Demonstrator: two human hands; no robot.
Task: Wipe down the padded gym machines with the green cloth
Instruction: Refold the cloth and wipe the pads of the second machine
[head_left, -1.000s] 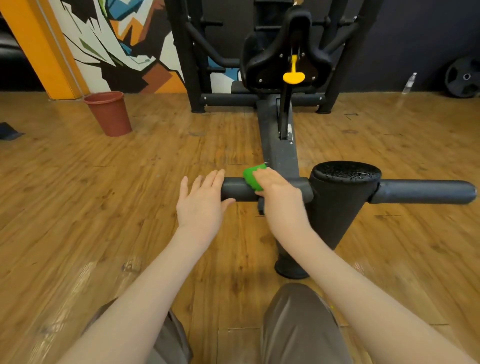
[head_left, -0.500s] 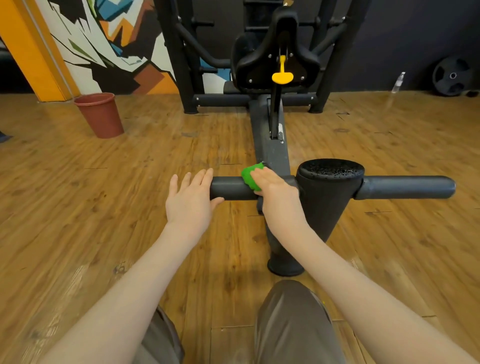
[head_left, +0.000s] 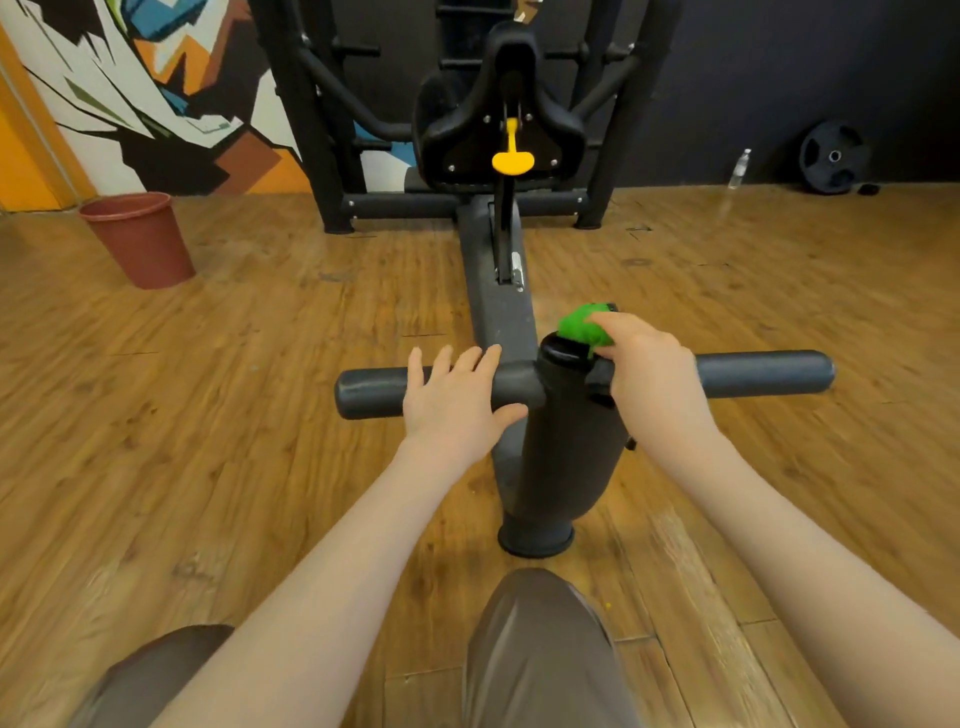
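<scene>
A person's left hand (head_left: 457, 402) rests with fingers straight and slightly spread on the machine's left padded roller (head_left: 374, 392). The right hand (head_left: 652, 374) clutches a bunched, bright green cloth (head_left: 584, 325), pressing it on the black post (head_left: 563, 447) top between the rollers. Beyond, a yellow lever (head_left: 513, 156) hangs under the seat (head_left: 498, 124).

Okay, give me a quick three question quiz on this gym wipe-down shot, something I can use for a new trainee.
1. True or false: the left hand rests open on the padded bar.
2. Which hand holds the green cloth? A left, B right.
3. Fill in: the cloth sits on top of the machine's centre ____.

Key: 1 true. 2 B, the right hand. 3 post.
</scene>
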